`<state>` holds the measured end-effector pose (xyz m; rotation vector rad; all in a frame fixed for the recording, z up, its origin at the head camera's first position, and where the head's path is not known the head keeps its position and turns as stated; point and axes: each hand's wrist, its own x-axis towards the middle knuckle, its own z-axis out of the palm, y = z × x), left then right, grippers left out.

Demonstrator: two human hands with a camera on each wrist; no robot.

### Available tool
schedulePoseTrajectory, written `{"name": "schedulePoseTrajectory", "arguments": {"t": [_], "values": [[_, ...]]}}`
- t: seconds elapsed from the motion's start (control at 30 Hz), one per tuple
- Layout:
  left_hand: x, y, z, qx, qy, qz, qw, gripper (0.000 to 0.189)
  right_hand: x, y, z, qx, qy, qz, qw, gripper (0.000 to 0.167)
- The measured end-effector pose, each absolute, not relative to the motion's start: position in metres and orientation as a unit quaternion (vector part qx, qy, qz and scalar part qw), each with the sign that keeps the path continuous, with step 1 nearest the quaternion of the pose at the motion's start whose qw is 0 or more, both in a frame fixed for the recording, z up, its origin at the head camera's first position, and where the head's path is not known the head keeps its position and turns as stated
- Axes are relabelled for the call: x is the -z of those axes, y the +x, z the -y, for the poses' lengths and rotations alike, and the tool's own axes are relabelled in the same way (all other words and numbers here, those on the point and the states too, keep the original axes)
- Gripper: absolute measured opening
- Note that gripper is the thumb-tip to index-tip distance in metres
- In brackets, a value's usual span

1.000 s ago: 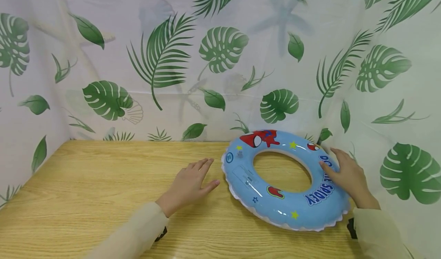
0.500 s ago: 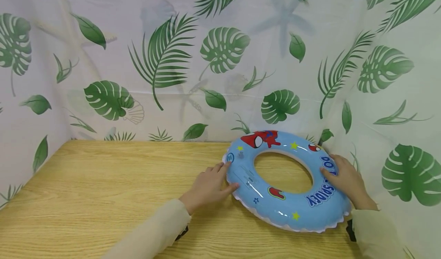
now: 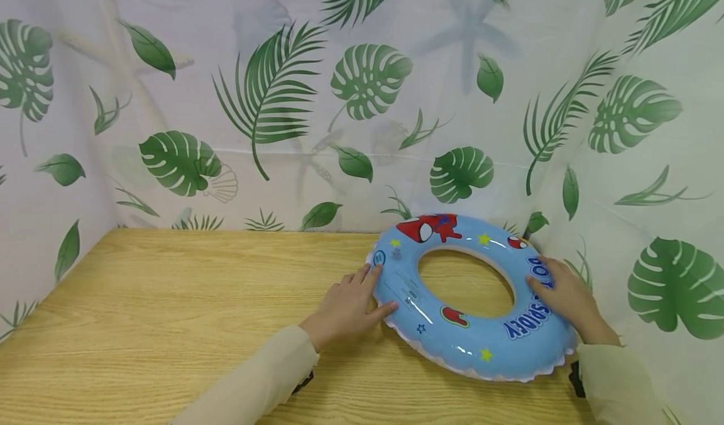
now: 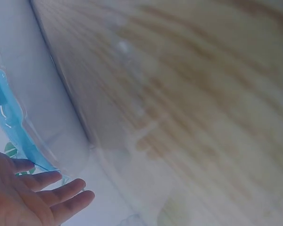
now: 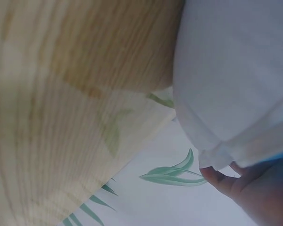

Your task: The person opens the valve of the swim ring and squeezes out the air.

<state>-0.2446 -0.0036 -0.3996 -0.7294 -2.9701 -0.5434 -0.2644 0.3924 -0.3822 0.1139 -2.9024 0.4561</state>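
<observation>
A light blue inflatable swim ring (image 3: 466, 340) with red cartoon prints and yellow stars lies at the right of the table. My left hand (image 3: 347, 309) touches its left side, thumb and fingertips on the edge. In the left wrist view that hand (image 4: 30, 195) has its fingers spread beside the ring's white underside (image 4: 42, 94). Over the ring's right side rests my right hand (image 3: 571, 296), thumb on the printed lettering. The right wrist view shows its fingertips (image 5: 217, 179) at the seam by the white underside (image 5: 236, 70).
The wooden table (image 3: 186, 299) stretches to the left of the ring. A white curtain (image 3: 283, 98) printed with green leaves stands behind it, and another side of it (image 3: 599, 224) rises close to the ring at the right.
My left hand has moved right from the bare table to the ring's left side and now touches it. My right hand has settled slightly on the right side; the ring stays nearly in place.
</observation>
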Motion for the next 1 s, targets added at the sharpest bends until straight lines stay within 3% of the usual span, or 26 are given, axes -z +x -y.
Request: {"name": "schedulePoseTrajectory", "arguments": {"t": [0.8,1.0], "values": [[0.401,-0.239,0.027,0.171,-0.236,0.956,0.022,0.08,0.378,-0.264,-0.374,-0.173,0.047,0.982,0.057,0.068],[0.399,-0.235,0.037,0.172,-0.235,0.956,0.025,0.079,0.377,-0.264,-0.363,-0.181,0.062,0.979,0.068,0.066]]}}
